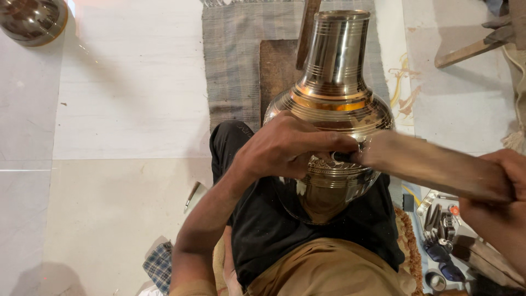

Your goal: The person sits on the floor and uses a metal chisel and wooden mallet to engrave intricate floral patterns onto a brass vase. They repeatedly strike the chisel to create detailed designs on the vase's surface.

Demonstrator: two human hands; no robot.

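A large shiny metal pot (335,93) with a tall neck and round belly lies tilted in my lap, its neck pointing away from me. My left hand (287,145) rests on the belly and pinches a small dark punch tool (345,157) against an engraved band. My right hand (501,192) grips a wooden mallet (433,164), blurred with motion, whose head meets the end of the punch. My black-trousered leg (257,219) lies under the pot.
A grey woven mat (233,71) with a wooden board (276,68) lies on the pale tiled floor ahead. Another round metal vessel (33,19) sits at top left. Small tools (438,230) are scattered at lower right; wooden sticks (471,49) lie at top right.
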